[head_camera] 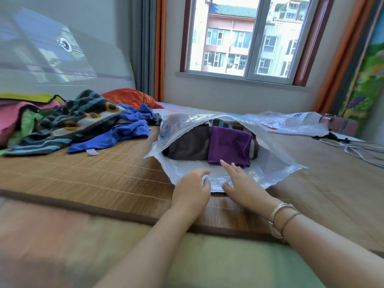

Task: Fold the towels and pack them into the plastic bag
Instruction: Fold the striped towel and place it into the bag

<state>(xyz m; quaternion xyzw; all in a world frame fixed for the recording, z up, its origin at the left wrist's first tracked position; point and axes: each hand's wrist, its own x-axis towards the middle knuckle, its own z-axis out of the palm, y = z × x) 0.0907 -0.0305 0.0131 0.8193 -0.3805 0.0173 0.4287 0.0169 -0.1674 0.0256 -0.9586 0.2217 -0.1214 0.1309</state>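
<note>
A clear plastic bag (pixel 268 163) lies open on the bamboo mat, its mouth facing me. Inside sit a folded purple towel (pixel 229 145), a folded brown towel (pixel 190 145) to its left, and a striped one (pixel 225 123) behind them. My left hand (pixel 192 189) hovers at the bag's near lip with fingers loosely curled, holding nothing. My right hand (pixel 242 183) rests on the bag's lower flap with fingers straight, its fingertips just short of the purple towel. Unfolded towels lie to the left: a blue one (pixel 116 137) and a striped patterned one (pixel 68 123).
The bamboo mat (pixel 93 175) covers the bed. Pink and green cloths (pixel 18 119) and an orange pillow (pixel 128 97) sit at the far left. A second plastic bag (pixel 291 121) and white cables (pixel 357 151) lie at the right. A window is ahead.
</note>
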